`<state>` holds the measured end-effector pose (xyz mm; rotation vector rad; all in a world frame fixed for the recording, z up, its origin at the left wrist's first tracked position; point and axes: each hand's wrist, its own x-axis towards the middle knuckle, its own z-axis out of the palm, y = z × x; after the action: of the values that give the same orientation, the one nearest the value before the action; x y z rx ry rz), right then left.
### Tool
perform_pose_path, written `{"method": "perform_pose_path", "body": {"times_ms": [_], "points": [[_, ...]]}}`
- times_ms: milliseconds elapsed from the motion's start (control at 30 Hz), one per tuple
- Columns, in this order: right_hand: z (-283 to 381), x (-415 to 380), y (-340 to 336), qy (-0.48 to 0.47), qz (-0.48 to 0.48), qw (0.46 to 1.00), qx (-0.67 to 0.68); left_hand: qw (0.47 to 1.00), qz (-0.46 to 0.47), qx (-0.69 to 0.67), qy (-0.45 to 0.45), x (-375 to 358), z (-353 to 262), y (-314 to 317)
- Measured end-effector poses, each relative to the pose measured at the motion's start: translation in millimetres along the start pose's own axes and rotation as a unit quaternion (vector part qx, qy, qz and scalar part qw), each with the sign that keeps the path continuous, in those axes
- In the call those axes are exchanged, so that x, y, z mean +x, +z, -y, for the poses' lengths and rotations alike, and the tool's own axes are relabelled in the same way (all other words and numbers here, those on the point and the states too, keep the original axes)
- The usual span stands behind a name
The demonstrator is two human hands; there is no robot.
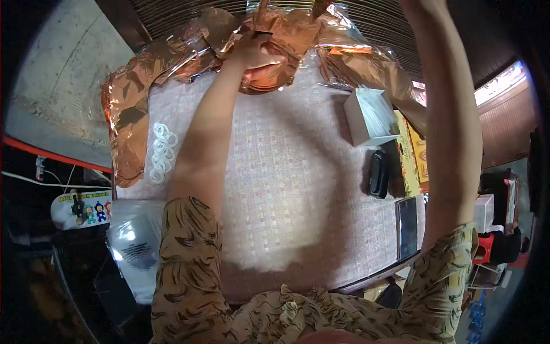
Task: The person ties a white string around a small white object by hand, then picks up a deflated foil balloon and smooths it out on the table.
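Observation:
My left hand reaches to the far edge of the table. It is closed on a copper-coloured foil balloon, flat and folded in shiny layers, and its fingertips are partly hidden in the foil. More flat copper foil drapes along the left and far edges, some of it in clear plastic. Up the right side stretches my right arm; its hand lies beyond the top edge of the view.
White rings lie on the left of the patterned tablecloth. Clear plastic bags hang over the near left corner. Rightward are a white box with clear strips or sleeves, a black object and a dark phone-like slab.

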<state>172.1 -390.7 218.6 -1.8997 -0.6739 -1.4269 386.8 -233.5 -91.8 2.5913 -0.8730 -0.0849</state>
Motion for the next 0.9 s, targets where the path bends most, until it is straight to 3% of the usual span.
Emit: {"method": "perform_pose_path", "body": {"times_ms": [67, 100, 133, 167, 200, 233, 267, 333, 400, 467, 533, 600, 633, 667, 733, 800, 867, 900], "points": [[38, -22, -19, 0.007, 0.075, 0.997, 0.001, 0.948, -0.279, -0.121, 0.099, 6, 17, 14], [41, -35, -21, -0.020, 0.090, 0.995, 0.032, 0.922, -0.333, -0.072, 0.185, 4, 20, 3], [44, -51, -22, -0.047, 0.104, 0.991, 0.066, 0.922, -0.333, -0.075, 0.184, -5, 20, 3], [54, -66, -30, 0.044, 0.154, 0.985, 0.061, 0.886, -0.281, -0.323, 0.178, -18, 15, 2], [61, -81, -35, 0.136, 0.202, 0.968, 0.056, 0.793, -0.211, -0.550, 0.159, -32, 14, 6], [56, -109, -36, 0.109, 0.185, 0.975, 0.060, 0.647, -0.129, -0.740, 0.128, -51, 8, 10], [51, -139, -37, 0.082, 0.168, 0.980, 0.064, 0.704, -0.159, -0.682, -0.114, -104, -58, -33], [79, -173, -53, 0.210, 0.245, 0.946, 0.042, 0.695, -0.089, -0.687, -0.190, -137, -41, -31], [92, -213, -63, 0.181, 0.251, 0.948, 0.076, 0.671, -0.066, -0.718, -0.175, -184, -24, -16], [112, -241, -76, 0.172, 0.275, 0.943, 0.077, 0.553, -0.079, -0.783, -0.275, -239, -40, -31], [128, -269, -84, 0.160, 0.295, 0.939, 0.074, 0.567, -0.066, -0.780, -0.259, -273, -29, -21], [141, -298, -91, 0.124, 0.307, 0.940, 0.086, 0.659, -0.057, -0.691, -0.289, -305, -52, -19], [153, -310, -98, 0.150, 0.320, 0.932, 0.079, 0.705, -0.046, -0.669, -0.233, -321, -61, -19], [163, -317, -104, 0.147, 0.322, 0.932, 0.083, 0.704, -0.051, -0.669, -0.233, -330, -67, -17], [185, -329, -114, 0.134, 0.342, 0.927, 0.082, 0.849, -0.069, -0.474, -0.225, -346, -86, -10], [204, -340, -121, 0.129, 0.347, 0.926, 0.077, 0.872, -0.123, -0.404, -0.246, -368, -117, -10], [225, -348, -127, 0.120, 0.362, 0.922, 0.069, 0.964, -0.143, -0.151, -0.167, -388, -135, -10], [235, -354, -129, 0.111, 0.364, 0.923, 0.064, 0.963, -0.182, -0.145, -0.134, -397, -139, -3]]}}
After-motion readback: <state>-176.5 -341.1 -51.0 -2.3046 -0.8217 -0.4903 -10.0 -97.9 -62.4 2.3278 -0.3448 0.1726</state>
